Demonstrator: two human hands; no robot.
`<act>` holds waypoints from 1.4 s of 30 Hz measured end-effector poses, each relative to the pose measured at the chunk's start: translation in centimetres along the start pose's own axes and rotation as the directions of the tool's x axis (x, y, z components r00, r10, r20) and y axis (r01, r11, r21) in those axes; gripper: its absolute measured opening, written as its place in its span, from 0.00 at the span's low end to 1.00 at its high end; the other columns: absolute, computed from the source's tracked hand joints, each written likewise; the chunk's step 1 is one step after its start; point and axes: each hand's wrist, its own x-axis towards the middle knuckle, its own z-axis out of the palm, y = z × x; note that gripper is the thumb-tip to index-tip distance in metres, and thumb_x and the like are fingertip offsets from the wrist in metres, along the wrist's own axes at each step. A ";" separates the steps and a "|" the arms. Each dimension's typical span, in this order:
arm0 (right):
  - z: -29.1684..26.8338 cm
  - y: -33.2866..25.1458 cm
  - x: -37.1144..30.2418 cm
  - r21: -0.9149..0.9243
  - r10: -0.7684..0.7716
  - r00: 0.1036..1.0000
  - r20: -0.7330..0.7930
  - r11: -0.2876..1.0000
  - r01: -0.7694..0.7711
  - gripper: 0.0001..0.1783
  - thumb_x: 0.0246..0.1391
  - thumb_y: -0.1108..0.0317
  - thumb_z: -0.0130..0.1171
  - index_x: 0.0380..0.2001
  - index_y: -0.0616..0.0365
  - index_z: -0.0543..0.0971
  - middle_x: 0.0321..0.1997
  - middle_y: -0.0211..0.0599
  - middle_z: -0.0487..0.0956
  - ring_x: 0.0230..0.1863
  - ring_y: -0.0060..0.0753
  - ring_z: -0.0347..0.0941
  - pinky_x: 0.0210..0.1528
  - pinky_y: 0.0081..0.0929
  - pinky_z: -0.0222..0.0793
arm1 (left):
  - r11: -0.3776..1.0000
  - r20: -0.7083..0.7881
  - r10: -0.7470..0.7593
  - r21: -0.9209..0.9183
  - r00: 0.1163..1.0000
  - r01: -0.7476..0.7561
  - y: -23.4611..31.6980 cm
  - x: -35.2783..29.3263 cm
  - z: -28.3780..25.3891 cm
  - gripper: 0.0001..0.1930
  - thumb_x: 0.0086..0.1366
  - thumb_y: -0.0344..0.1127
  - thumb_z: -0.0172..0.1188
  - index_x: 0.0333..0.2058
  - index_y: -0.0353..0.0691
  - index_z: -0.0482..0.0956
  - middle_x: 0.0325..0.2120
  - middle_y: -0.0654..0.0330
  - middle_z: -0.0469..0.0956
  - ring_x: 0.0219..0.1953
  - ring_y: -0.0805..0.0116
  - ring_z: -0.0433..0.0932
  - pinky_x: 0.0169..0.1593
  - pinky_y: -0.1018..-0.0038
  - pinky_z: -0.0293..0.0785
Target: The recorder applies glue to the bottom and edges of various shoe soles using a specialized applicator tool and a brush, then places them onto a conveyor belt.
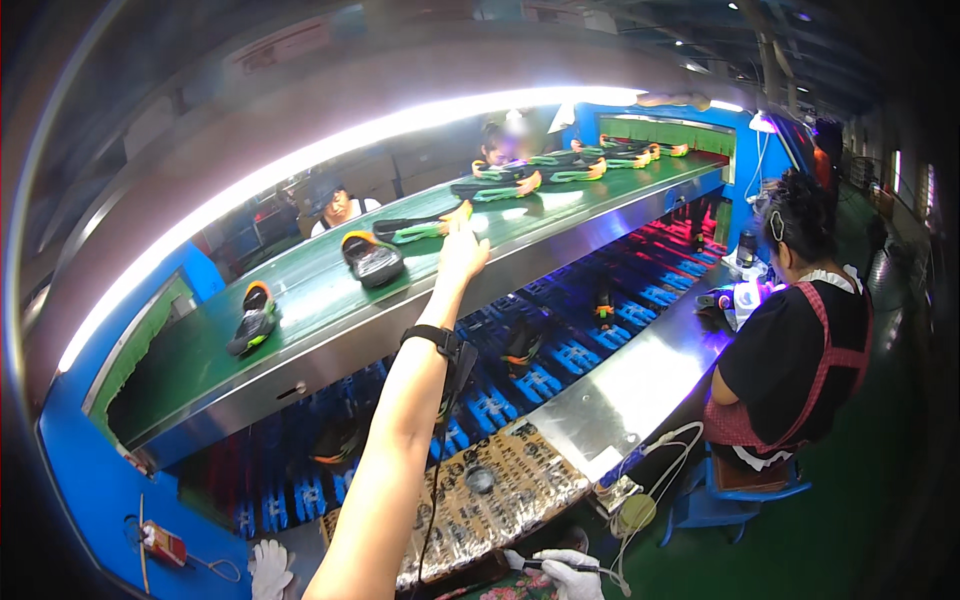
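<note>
Shoe (412, 231) on upper belt (300, 298), seemingly on its side; long axis approx. L–R, R end slightly farther off, toe prob. pointing L. L hand (463, 252) is at its R end, fingers outstretched; can't tell if they grip. Step: prob. the reach; next move calls for fingers closing there. R hand (574, 578), gloved, is curled round a thin tool (532, 564).
</note>
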 end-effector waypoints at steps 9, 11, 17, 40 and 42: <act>-1.4 -3.2 1.9 -0.203 -0.034 0.998 -0.047 0.979 0.024 0.09 0.61 0.77 0.62 0.44 0.63 0.85 0.39 0.31 0.84 0.39 0.23 0.78 0.42 0.21 0.75 | 0.878 0.168 -0.384 0.371 0.908 0.302 -0.6 5.4 3.4 0.45 0.62 0.29 0.56 0.75 0.38 0.43 0.75 0.43 0.49 0.70 0.41 0.64 0.69 0.51 0.64; -1.8 -3.5 2.0 -0.171 0.010 1.000 -0.016 0.985 -0.012 0.10 0.62 0.76 0.61 0.45 0.64 0.84 0.41 0.32 0.83 0.42 0.23 0.77 0.44 0.19 0.73 | 0.893 0.189 -0.352 0.361 0.917 0.269 -2.3 5.9 1.8 0.37 0.63 0.32 0.59 0.70 0.36 0.56 0.68 0.44 0.62 0.65 0.41 0.70 0.66 0.51 0.68; -2.5 -2.9 1.4 -0.059 0.030 0.999 -0.031 0.998 -0.032 0.10 0.59 0.75 0.65 0.44 0.62 0.86 0.37 0.29 0.86 0.33 0.17 0.79 0.39 0.18 0.76 | 0.913 0.006 -0.282 0.308 0.959 0.267 -2.3 4.6 1.1 0.23 0.59 0.52 0.68 0.44 0.41 0.82 0.46 0.49 0.81 0.51 0.46 0.78 0.57 0.56 0.73; 0.6 -2.8 -7.1 -0.077 -0.206 0.976 -0.069 0.977 0.201 0.12 0.61 0.75 0.62 0.47 0.64 0.85 0.36 0.31 0.84 0.33 0.18 0.77 0.37 0.19 0.73 | -0.142 0.756 -0.223 -0.650 0.615 0.747 0.3 -21.0 -10.3 0.21 0.56 0.23 0.59 0.50 0.35 0.75 0.38 0.51 0.82 0.42 0.55 0.84 0.51 0.55 0.83; 0.4 -3.9 -7.6 -0.028 -0.230 0.968 -0.100 0.973 0.228 0.12 0.61 0.76 0.60 0.47 0.66 0.84 0.37 0.33 0.84 0.32 0.19 0.77 0.37 0.19 0.73 | -0.331 0.887 -0.136 -0.461 0.442 0.824 1.8 -25.2 -9.2 0.20 0.56 0.29 0.59 0.49 0.32 0.76 0.40 0.47 0.82 0.43 0.52 0.84 0.51 0.54 0.83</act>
